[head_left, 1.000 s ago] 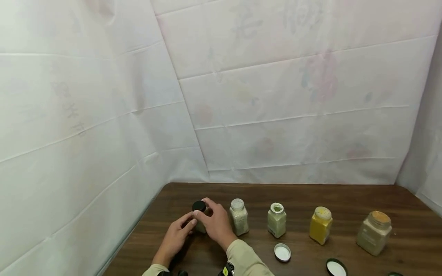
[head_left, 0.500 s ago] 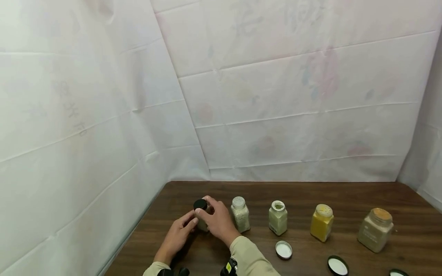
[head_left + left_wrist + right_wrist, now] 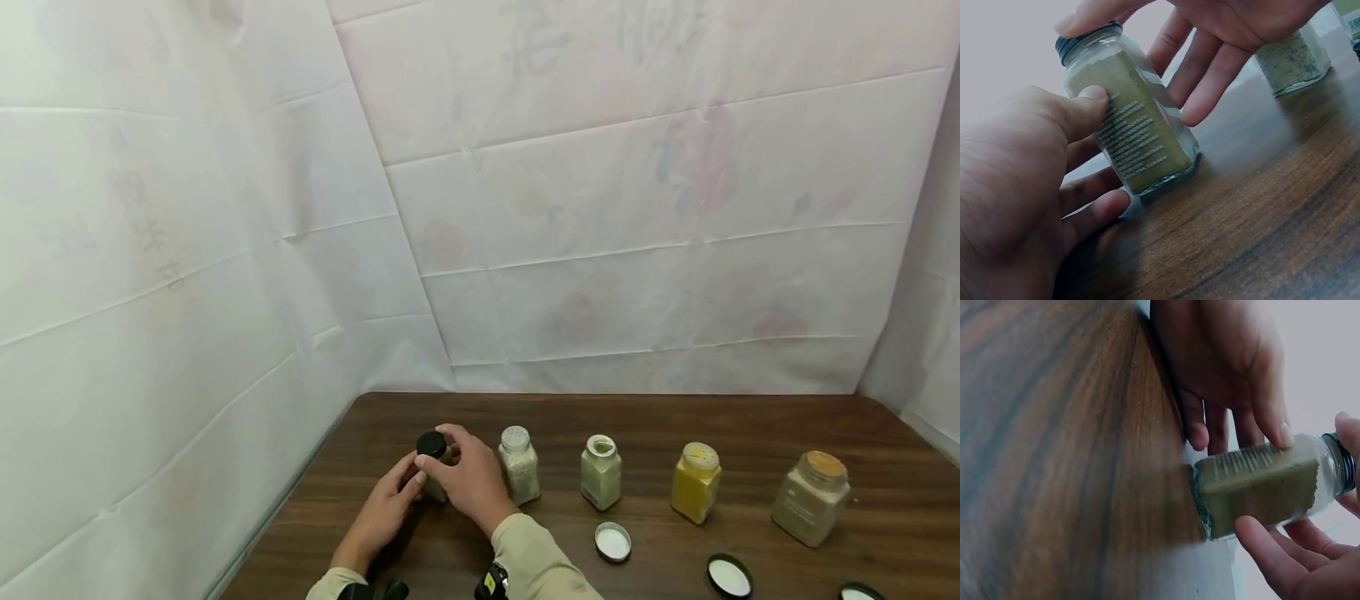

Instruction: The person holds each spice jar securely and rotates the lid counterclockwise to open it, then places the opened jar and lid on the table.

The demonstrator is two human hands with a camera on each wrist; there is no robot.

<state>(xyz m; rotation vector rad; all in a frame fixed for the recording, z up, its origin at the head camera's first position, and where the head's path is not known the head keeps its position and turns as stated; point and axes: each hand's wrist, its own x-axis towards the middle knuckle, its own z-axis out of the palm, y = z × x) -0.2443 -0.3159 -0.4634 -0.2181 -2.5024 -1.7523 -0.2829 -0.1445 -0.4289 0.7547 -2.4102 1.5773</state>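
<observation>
A square glass jar (image 3: pixel 1138 125) of greenish-brown powder, with white print on its side, stands upright at the left of the table. My left hand (image 3: pixel 381 512) holds its body, thumb on the printed face and fingers behind. On the jar is a black screw lid (image 3: pixel 431 444), which my right hand (image 3: pixel 474 475) grips between thumb and index finger. The right hand's other fingers reach down along the jar's side in the left wrist view. From the head view, most of the jar's body is hidden by the hands.
Right of the hands stand a jar of pale flakes (image 3: pixel 520 467), an uncapped green jar (image 3: pixel 602 479), a yellow powder jar (image 3: pixel 696 485) and a wider brownish jar (image 3: pixel 812 504). In front lie loose lids (image 3: pixel 612 543), white insides up. White sheeting (image 3: pixel 637 275) walls the wooden table (image 3: pixel 660 417).
Both hands stay on the jar, with only slight finger movement. The head view shifts a little; the other jars and loose lids keep their places.
</observation>
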